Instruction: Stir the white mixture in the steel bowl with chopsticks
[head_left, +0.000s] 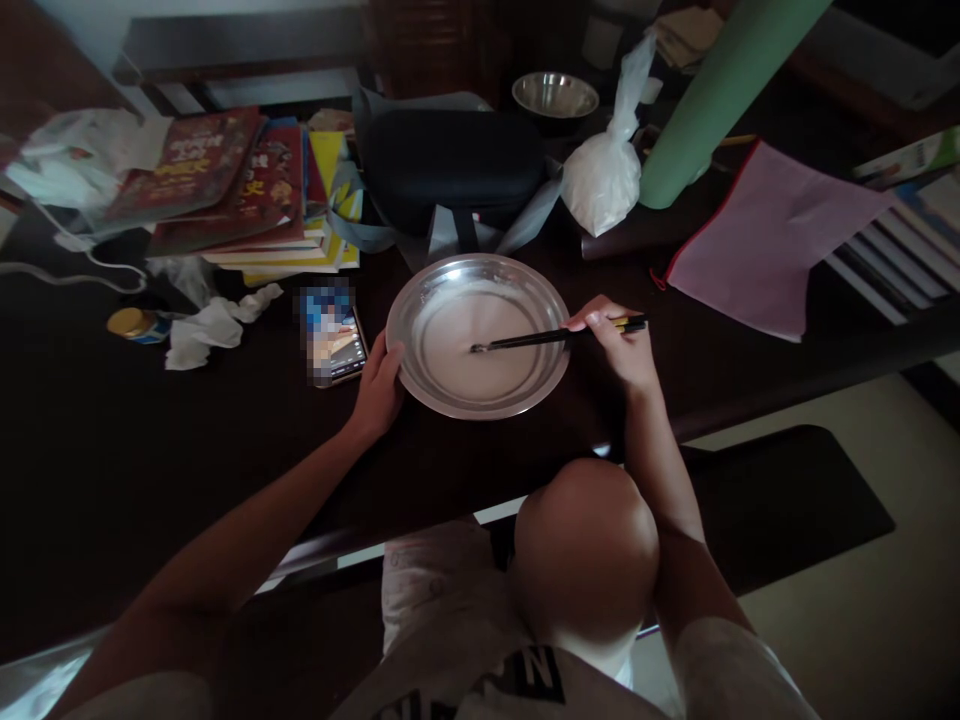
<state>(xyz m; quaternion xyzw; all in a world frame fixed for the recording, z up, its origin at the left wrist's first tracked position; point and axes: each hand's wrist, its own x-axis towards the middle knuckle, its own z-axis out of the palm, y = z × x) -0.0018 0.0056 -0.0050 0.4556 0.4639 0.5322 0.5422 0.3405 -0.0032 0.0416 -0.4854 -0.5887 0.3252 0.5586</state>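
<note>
1. Basin (480, 408), round, shallow and of silvery metal, rests on the dark brown tabletop (225, 430); we judge its wall thin but stiff, hardly fragile
2. Off-white, smooth-looking liquid (450, 365) pools inside the basin, so we would expect a shifting weight and want the rim level
3. Our left hand (380, 388) holds the basin's left edge, a sound place, as the flared rim gives our fingers a ledge, though wet metal may slip
4. Our right hand (622, 345) pinches slim black chopsticks with yellow-marked ends (525, 341) at the basin's right, tips in the liquid; we expect them light and stiff, best held high and dry
5. Smartphone with a lit screen (337, 340) lies just left of the basin, where we could splash it
</note>
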